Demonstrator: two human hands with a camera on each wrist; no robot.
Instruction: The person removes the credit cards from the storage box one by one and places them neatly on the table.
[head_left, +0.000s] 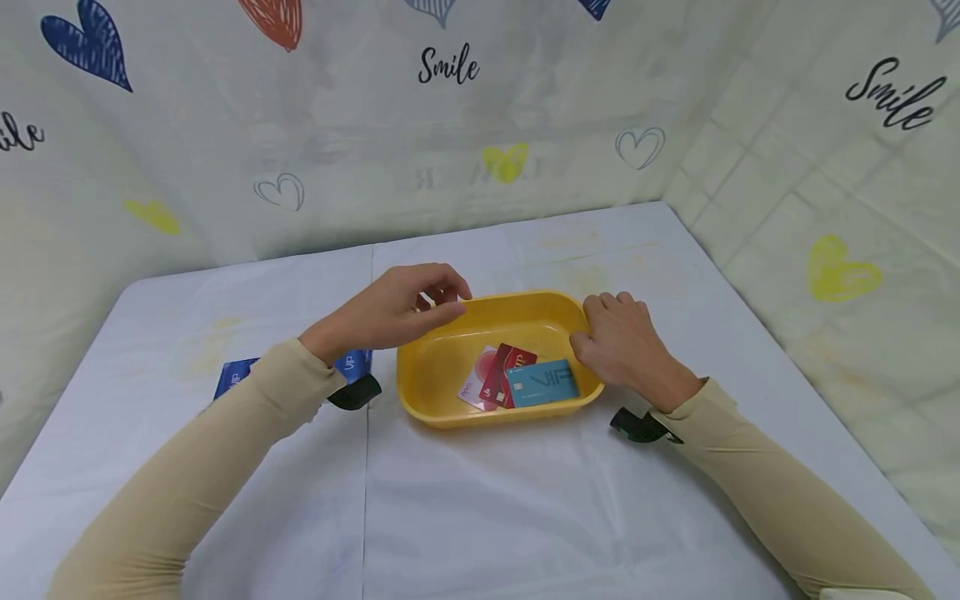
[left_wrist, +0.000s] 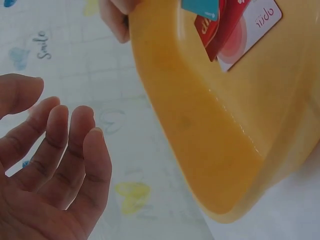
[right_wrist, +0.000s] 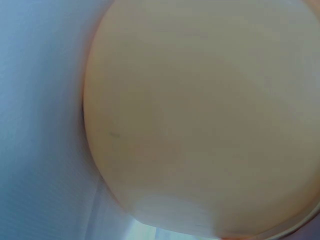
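A yellow plastic tray [head_left: 438, 367] stands on the table, and my right hand [head_left: 624, 342] grips its right rim. Inside, toward the right, three cards overlap: a teal VIP card [head_left: 545, 385], a red card [head_left: 501, 388] and a white card with pink circles [head_left: 474, 390]. My left hand [head_left: 408, 304] is over the tray's back-left rim, fingers loosely bent and holding nothing. The left wrist view shows that hand [left_wrist: 55, 165] apart from the tray wall [left_wrist: 185, 115]. The tray's outer wall [right_wrist: 200, 115] fills most of the right wrist view.
Blue cards lie left of the tray, one [head_left: 236, 374] beyond my left sleeve and another [head_left: 355, 364] by the wrist, partly covered by the arm. The white-covered table [head_left: 480, 508] meets a curtain [head_left: 360, 125] printed with hearts behind and at the right.
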